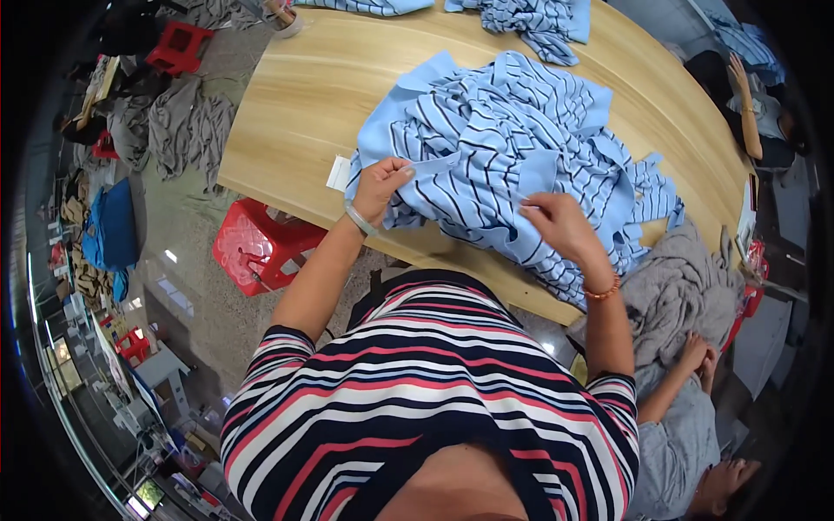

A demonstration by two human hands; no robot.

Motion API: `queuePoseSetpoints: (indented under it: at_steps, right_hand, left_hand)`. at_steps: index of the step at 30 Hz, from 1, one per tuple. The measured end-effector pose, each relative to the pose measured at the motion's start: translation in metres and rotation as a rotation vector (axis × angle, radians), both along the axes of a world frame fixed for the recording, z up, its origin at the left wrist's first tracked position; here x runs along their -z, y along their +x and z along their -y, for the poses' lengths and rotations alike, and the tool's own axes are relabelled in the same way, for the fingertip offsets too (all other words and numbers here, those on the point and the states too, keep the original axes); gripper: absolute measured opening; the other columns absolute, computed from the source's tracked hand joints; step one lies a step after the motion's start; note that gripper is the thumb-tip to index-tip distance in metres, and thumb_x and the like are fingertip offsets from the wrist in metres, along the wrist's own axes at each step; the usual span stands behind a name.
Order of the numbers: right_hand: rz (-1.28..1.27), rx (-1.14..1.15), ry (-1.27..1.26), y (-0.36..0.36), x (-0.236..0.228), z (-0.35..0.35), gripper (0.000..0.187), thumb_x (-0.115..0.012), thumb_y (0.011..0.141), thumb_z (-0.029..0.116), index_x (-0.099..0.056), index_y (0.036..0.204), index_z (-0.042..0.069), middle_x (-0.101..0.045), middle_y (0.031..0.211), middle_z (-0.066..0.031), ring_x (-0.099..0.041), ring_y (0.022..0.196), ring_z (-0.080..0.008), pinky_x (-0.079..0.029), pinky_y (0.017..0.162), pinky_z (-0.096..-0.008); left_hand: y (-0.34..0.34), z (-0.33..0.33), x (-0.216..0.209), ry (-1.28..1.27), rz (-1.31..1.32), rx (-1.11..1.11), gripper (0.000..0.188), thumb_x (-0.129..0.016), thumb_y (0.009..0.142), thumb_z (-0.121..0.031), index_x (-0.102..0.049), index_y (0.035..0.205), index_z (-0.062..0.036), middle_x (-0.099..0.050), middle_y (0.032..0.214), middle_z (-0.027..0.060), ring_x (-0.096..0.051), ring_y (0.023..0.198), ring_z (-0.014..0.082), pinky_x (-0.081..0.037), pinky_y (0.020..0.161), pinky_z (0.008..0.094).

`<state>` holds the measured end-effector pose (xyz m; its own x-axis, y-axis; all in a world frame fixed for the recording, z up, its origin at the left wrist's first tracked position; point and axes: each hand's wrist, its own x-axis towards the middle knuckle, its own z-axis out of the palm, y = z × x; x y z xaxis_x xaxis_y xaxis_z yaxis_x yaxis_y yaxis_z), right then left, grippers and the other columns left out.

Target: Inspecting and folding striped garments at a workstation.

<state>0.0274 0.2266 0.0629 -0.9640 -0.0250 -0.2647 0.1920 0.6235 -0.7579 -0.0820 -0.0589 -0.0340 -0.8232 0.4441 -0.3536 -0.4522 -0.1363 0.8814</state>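
A heap of light blue knit garments (pixel 486 130) with dark and white stripes and plain blue bands lies on the wooden table in front of me. My left hand (pixel 382 187) is closed at the near left of the heap, thumb and fingers pinching a plain blue strip of one garment. Over the near right part of the heap is my right hand (pixel 560 226). Its thumb and forefinger are drawn together close to a blue band; whatever they pinch is too small to make out.
More striped garments (pixel 530 26) lie at the table's (pixel 304 87) far edge. A white card (pixel 339 173) rests left of the heap, and a red stool (pixel 261 247) stands below. Grey fabric (pixel 686 282) hangs at the right, with a co-worker's hands (pixel 695 356) on it.
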Motion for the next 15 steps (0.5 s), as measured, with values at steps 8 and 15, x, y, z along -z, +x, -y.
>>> queuePoseSetpoints:
  at_steps: [8,15]
  right_hand:
    - [-0.060,0.001,0.043,-0.010,0.015,0.080,0.023,-0.059,0.081,0.020,-0.065,0.090,0.001,-0.061,0.067,-0.0186,-0.058,0.060,-0.0330,-0.045,0.056,-0.0380]
    - [-0.154,0.026,0.128,-0.026,0.023,0.099,0.019,-0.059,0.080,0.018,-0.065,0.087,0.002,-0.062,0.070,-0.0193,-0.060,0.064,-0.0360,-0.047,0.060,-0.0423]
  left_hand:
    - [0.013,0.003,0.005,0.008,0.007,0.011,0.018,-0.061,0.085,-0.009,-0.060,0.100,-0.0003,-0.063,0.090,0.0016,-0.056,0.081,0.0060,-0.044,0.075,0.0205]
    - [0.019,-0.013,-0.012,-0.133,-0.181,-0.060,0.017,-0.060,0.086,-0.012,-0.064,0.097,0.0004,-0.062,0.080,-0.0015,-0.053,0.072,0.0046,-0.042,0.066,0.0200]
